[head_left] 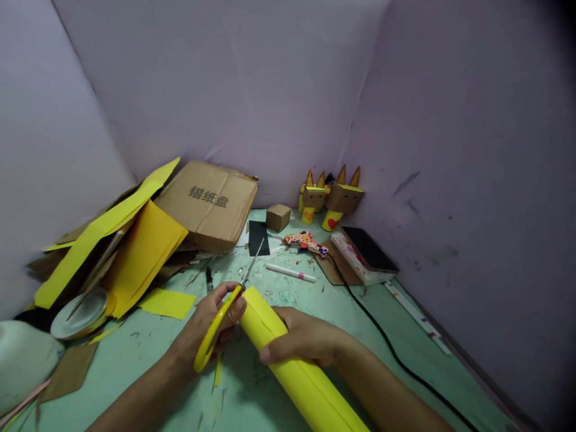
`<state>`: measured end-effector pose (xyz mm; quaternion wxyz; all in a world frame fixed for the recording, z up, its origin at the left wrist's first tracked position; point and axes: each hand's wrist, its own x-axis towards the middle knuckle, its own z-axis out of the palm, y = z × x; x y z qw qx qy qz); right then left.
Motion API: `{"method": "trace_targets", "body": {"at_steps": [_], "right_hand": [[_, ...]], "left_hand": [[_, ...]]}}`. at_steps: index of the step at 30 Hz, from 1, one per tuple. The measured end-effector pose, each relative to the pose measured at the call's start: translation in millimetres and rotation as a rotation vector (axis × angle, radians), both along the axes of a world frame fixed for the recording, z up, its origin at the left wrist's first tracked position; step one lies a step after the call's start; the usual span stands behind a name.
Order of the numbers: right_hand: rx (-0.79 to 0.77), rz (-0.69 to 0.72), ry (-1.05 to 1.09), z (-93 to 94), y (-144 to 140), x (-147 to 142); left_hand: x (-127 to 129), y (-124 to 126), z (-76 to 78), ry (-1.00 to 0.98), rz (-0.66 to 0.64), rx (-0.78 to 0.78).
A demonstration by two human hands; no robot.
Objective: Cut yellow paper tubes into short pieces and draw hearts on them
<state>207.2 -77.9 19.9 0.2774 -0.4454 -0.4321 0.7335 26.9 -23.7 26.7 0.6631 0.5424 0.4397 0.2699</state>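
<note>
My left hand point(198, 327) is closed around a pair of scissors point(215, 327) with yellow handles, whose metal blades point up and away. Its fingertips are close to the near end of a rolled tube of yellow paper point(310, 390); whether they touch it I cannot tell. Wrapped round the tube is my right hand point(308, 336), thumb across its upper side. The tube slants down toward the bottom edge, with a seam running along it. Below the scissors a narrow yellow strip point(218, 371) shows.
Yellow sheets point(146, 258) and a cardboard box point(211, 204) pile up at left. Behind stand a small brown box point(278, 217) and cardboard figures with horns point(342, 198). A patterned glue gun point(306, 242) trails a black cord point(378, 327). A white marker point(290, 273) and phone point(369, 247) lie nearby.
</note>
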Motion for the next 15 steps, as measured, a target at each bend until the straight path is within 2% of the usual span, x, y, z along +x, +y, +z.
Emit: {"method": "trace_targets", "body": {"at_steps": [4, 6, 8, 11, 13, 15], "right_hand": [[0.11, 0.077, -0.083, 6.1, 2, -3], [0.117, 0.106, -0.005, 9.3, 0, 2], [0.028, 0.154, 0.181, 6.4, -4, 10], [-0.213, 0.299, 0.474, -12.1, -14, 15], [-0.313, 0.358, 0.549, -26.3, -21, 13], [-0.323, 0.298, 0.508, -32.2, -26, 12]], "left_hand": [[-2, -2, -0.4, -0.087, 0.045, -0.053], [-5, 2, -0.8, -0.159, 0.109, -0.064], [-9, 8, -0.6, -0.239, 0.185, -0.047], [-16, 13, 1.5, -0.384, 0.246, 0.018], [-18, 13, 2.5, -0.463, 0.235, 0.054], [-18, 13, 2.4, -0.494, 0.217, 0.104]]}}
